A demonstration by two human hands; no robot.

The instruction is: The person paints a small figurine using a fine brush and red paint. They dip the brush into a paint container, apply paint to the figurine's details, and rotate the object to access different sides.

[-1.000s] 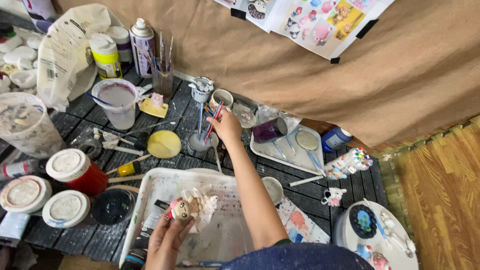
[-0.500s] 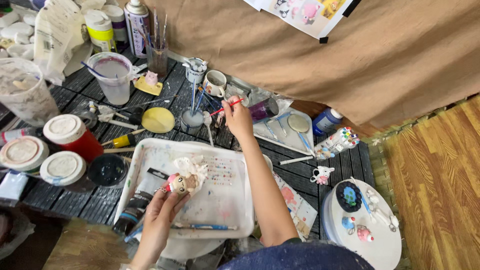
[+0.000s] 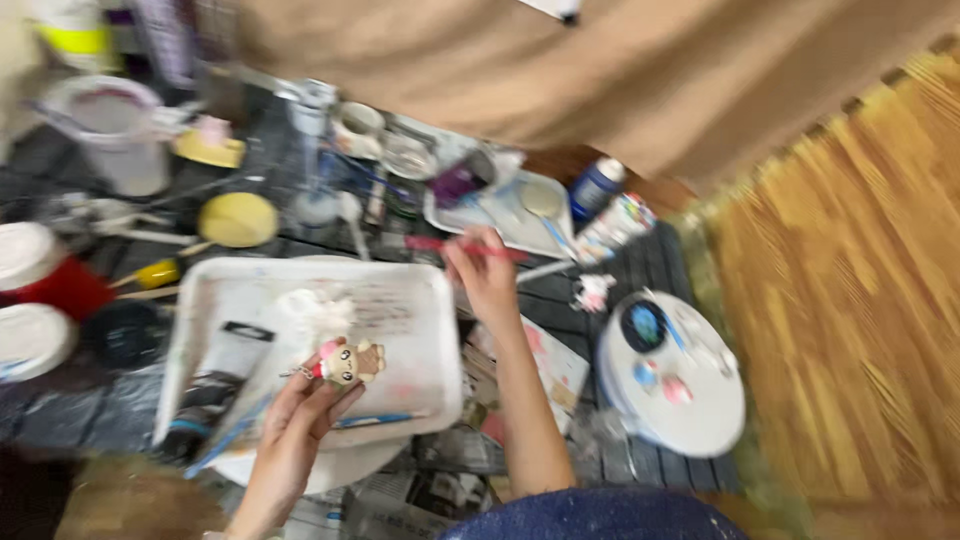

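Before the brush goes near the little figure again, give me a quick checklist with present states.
1. Left hand grips the small painted figure: ok.
2. Right hand holds the red-handled brush: ok.
3. Figure sits over the white tray: ok.
4. Paint load on the brush tip: cannot tell, picture blurred.
5. Round white palette lies beside the right forearm, apart from it: ok.
6. Brush and figure apart: ok.
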